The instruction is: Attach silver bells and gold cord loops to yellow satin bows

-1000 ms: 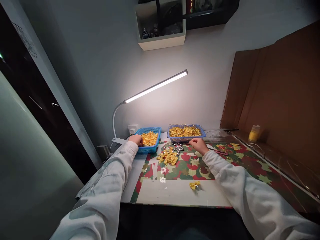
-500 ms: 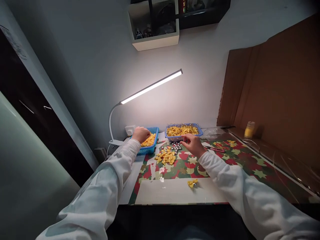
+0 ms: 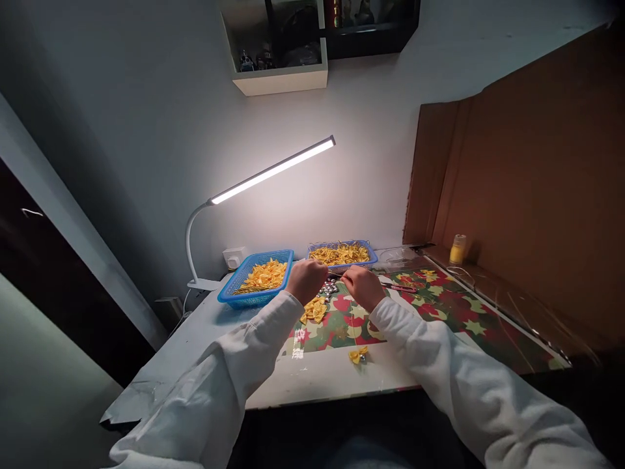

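Observation:
My left hand [image 3: 307, 280] and my right hand [image 3: 364, 286] are held close together above the table, both closed in a pinch. A thin strand [image 3: 335, 274] stretches between their fingertips; its exact kind is too small to make out. Just below lie small silver bells [image 3: 331, 288] and a pile of yellow ribbon bows [image 3: 315, 311], partly covered by my left hand. Nearer to me, a single yellow bow with a silver bell [image 3: 358, 355] rests on the white strip of the table.
A blue basket [image 3: 225, 297] of yellow bows stands at left, a purple-blue basket [image 3: 374, 258] of gold-stemmed bows at the back. Pink-handled scissors [image 3: 405, 288] lie at right. A lit lamp [image 3: 273, 170] arches overhead; cardboard [image 3: 527, 176] and a yellow-filled jar [image 3: 458, 250] stand right.
My left hand has come away from the blue basket, moving right to meet my right hand. A thin strand now spans between them. The view has shifted slightly to the right.

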`<state>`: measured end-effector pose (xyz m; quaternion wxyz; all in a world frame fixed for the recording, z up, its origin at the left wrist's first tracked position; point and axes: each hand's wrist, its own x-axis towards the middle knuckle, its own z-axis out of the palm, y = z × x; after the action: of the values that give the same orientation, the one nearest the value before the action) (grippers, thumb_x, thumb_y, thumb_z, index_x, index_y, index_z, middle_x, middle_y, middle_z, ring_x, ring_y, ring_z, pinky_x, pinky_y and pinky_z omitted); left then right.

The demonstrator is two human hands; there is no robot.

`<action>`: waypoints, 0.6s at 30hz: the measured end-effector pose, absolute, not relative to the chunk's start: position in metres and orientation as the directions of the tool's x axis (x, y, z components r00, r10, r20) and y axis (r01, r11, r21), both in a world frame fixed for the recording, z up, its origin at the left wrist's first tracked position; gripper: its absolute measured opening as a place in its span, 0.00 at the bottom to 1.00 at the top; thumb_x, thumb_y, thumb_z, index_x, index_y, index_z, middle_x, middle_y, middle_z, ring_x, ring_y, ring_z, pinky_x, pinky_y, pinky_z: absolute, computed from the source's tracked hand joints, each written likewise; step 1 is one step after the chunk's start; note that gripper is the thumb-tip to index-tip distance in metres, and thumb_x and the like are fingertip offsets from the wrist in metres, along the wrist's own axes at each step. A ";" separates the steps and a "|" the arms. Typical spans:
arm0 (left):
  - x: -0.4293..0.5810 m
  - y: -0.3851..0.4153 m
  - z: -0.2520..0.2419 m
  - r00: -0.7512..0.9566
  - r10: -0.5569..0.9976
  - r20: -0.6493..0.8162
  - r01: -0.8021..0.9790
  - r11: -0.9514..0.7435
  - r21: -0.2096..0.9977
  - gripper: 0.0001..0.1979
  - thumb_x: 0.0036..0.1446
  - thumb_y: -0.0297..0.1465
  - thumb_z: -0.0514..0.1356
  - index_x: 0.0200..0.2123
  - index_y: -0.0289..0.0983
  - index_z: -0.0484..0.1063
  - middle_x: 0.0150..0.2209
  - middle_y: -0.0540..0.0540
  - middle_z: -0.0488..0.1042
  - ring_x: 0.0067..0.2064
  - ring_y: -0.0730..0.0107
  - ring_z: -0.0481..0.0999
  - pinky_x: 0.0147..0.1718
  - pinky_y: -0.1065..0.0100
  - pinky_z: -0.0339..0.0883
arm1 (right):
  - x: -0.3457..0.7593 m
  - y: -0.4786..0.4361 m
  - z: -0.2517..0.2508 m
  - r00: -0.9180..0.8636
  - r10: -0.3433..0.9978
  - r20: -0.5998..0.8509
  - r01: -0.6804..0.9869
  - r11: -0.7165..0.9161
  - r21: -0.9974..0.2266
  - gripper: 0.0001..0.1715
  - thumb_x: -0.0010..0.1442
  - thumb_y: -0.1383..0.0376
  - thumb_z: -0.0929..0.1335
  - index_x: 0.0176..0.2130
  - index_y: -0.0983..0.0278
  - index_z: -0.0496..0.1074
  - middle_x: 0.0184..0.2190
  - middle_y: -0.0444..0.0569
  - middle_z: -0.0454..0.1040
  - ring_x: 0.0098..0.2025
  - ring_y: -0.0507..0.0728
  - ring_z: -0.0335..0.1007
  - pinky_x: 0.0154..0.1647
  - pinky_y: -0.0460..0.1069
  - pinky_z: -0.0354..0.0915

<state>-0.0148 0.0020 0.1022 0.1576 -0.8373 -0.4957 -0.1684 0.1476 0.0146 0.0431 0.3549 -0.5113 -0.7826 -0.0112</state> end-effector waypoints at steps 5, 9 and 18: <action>-0.021 0.003 0.084 0.400 0.776 0.488 0.840 -0.524 0.144 0.10 0.51 0.24 0.54 0.23 0.33 0.74 0.26 0.42 0.74 0.27 0.67 0.72 0.29 0.67 0.63 | 0.159 0.007 0.039 -0.185 0.823 0.537 0.782 0.454 -0.426 0.11 0.57 0.70 0.65 0.28 0.67 0.76 0.30 0.53 0.75 0.34 0.56 0.70 0.36 0.47 0.61; -0.022 0.002 0.062 0.303 0.779 0.549 0.729 -0.560 0.393 0.06 0.45 0.24 0.60 0.19 0.36 0.73 0.21 0.47 0.74 0.24 0.70 0.71 0.29 0.69 0.65 | 0.161 0.003 0.033 -0.113 0.842 0.527 0.699 0.445 -0.560 0.09 0.52 0.71 0.67 0.26 0.66 0.77 0.28 0.53 0.77 0.33 0.58 0.71 0.37 0.49 0.62; 0.005 0.013 0.003 -0.172 0.830 0.530 0.210 -0.495 0.843 0.11 0.48 0.36 0.61 0.31 0.34 0.73 0.24 0.45 0.77 0.26 0.66 0.78 0.26 0.68 0.72 | 0.153 0.009 0.003 0.032 0.919 0.393 0.216 0.377 -0.901 0.11 0.54 0.62 0.69 0.33 0.68 0.75 0.26 0.48 0.78 0.28 0.53 0.74 0.31 0.50 0.71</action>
<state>0.0050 0.0126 0.0032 -0.2471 -0.5940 -0.4378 -0.6280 0.1530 0.0090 0.0033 0.5529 -0.4585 -0.6188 0.3180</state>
